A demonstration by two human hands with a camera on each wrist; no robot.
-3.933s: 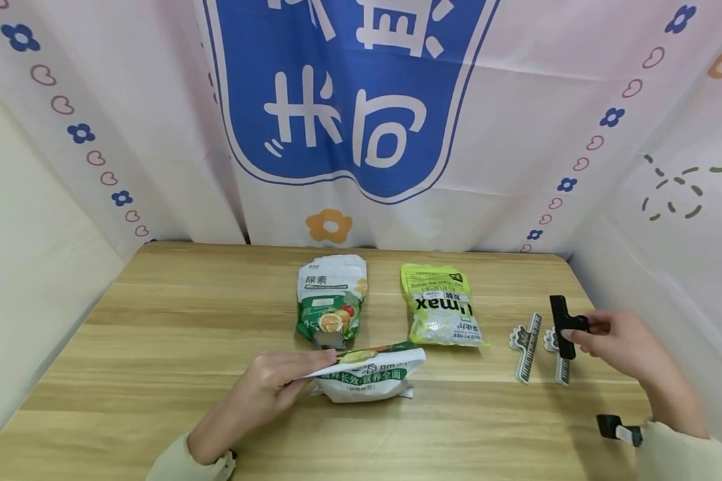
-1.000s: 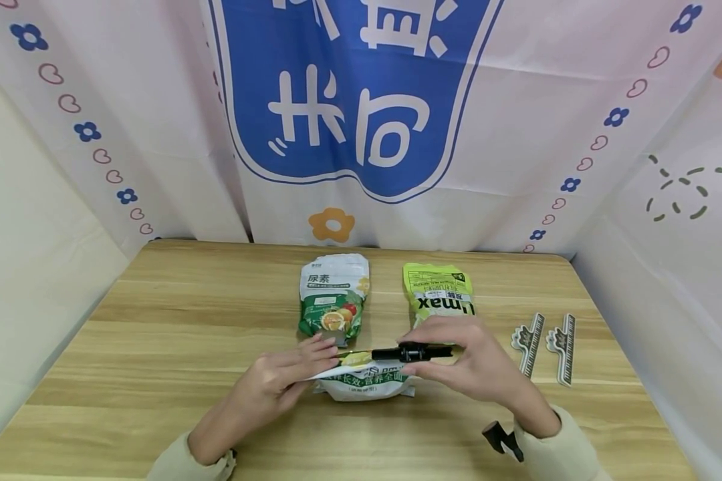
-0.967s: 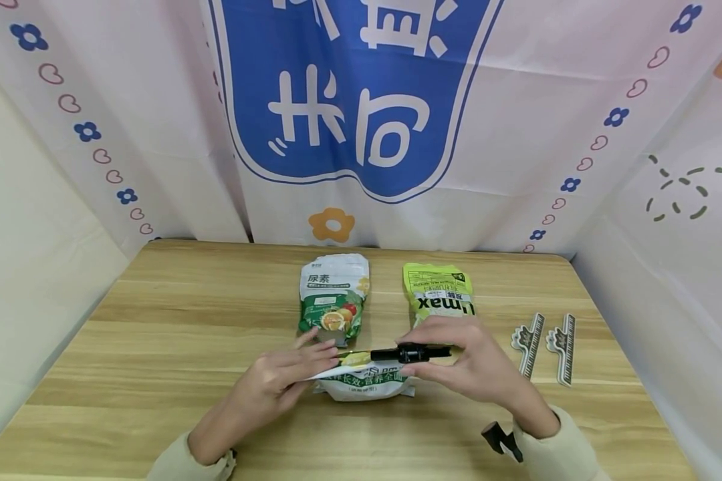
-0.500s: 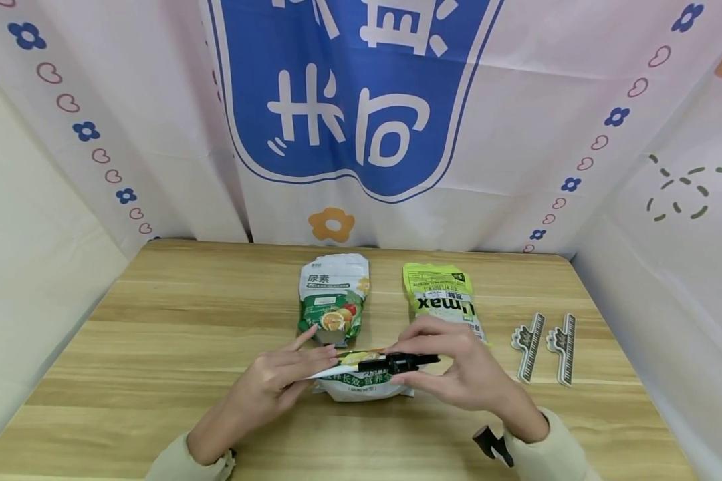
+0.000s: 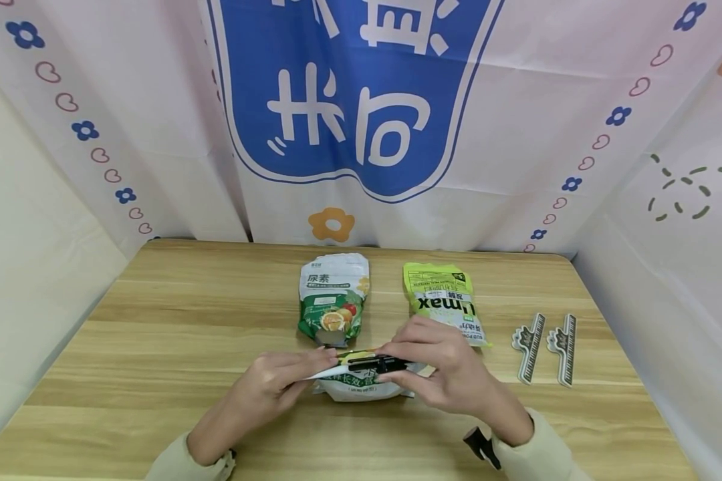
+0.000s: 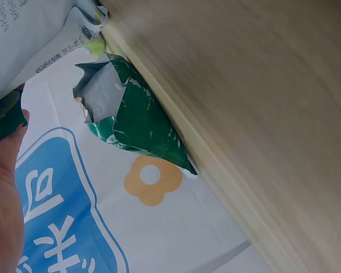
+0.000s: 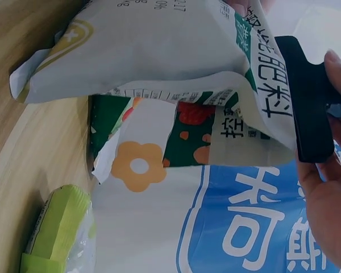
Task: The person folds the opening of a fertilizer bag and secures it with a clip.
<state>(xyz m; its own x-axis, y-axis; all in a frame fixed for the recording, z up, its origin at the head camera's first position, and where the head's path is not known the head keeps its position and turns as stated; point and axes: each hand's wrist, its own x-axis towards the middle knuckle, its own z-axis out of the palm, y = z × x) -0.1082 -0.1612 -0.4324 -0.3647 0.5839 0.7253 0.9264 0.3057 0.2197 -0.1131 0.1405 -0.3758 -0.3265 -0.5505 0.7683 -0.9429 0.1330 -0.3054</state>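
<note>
A white and green fertilizer bag (image 5: pixel 364 393) stands at the table's near middle, its top folded over. My left hand (image 5: pixel 277 379) pinches the left end of that fold, thumb underneath and fingers on top. My right hand (image 5: pixel 445 366) squeezes the handles of a black bag clip (image 5: pixel 376 364) between thumb and fingers. In the right wrist view the long bar of the black clip (image 7: pixel 308 102) lies along the bag's top edge; whether its jaws have closed on the bag I cannot tell. The left wrist view shows only part of my left hand (image 6: pixel 5 199) at the bag's edge.
Behind the bag stands another white and green pouch (image 5: pixel 332 297), cut open at its near end. A lime-green bag (image 5: pixel 442 300) lies right of it. Two silver piano-patterned clips (image 5: pixel 529 349) lie at the right on the wooden table (image 5: pixel 186 321). A printed curtain (image 5: pixel 517 133) hangs behind.
My right hand has brought the black clip from the table's right side to the bag's fold. Over the last second it has moved left along the edge. The left hand keeps its hold.
</note>
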